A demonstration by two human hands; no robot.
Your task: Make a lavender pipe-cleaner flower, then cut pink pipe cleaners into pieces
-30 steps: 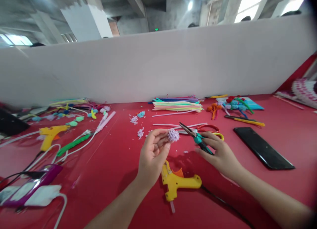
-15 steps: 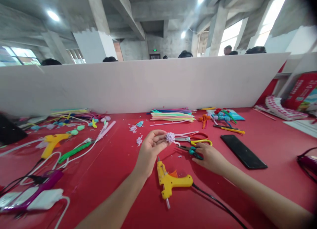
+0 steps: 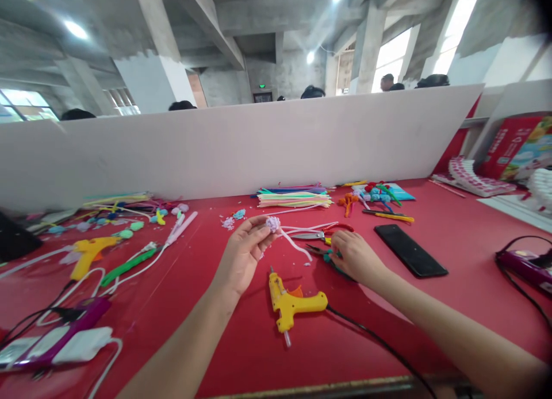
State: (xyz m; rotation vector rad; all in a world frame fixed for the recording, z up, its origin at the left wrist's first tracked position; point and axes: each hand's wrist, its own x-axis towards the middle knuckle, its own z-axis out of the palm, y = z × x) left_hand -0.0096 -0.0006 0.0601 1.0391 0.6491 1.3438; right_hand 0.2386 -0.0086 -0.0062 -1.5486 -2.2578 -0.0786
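Got a lilac pipe-cleaner flower (image 3: 272, 223) pinched in my left hand (image 3: 242, 252), over the table's (image 3: 241, 364) middle. My right hand (image 3: 350, 254) covers the pliers' (image 3: 319, 252) handles, can't tell if gripped. Scissors (image 3: 308, 236) crowd right behind; a yellow glue gun (image 3: 295, 302) hogs the near-edge side, phone (image 3: 409, 249) sits toward the right edge.

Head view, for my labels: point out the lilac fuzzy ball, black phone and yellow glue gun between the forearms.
Lilac fuzzy ball (image 3: 272, 224): head view, middle of its tufted face.
Black phone (image 3: 409, 250): head view, middle of its flat face.
Glue gun (image 3: 288, 304): head view, body near the handle.
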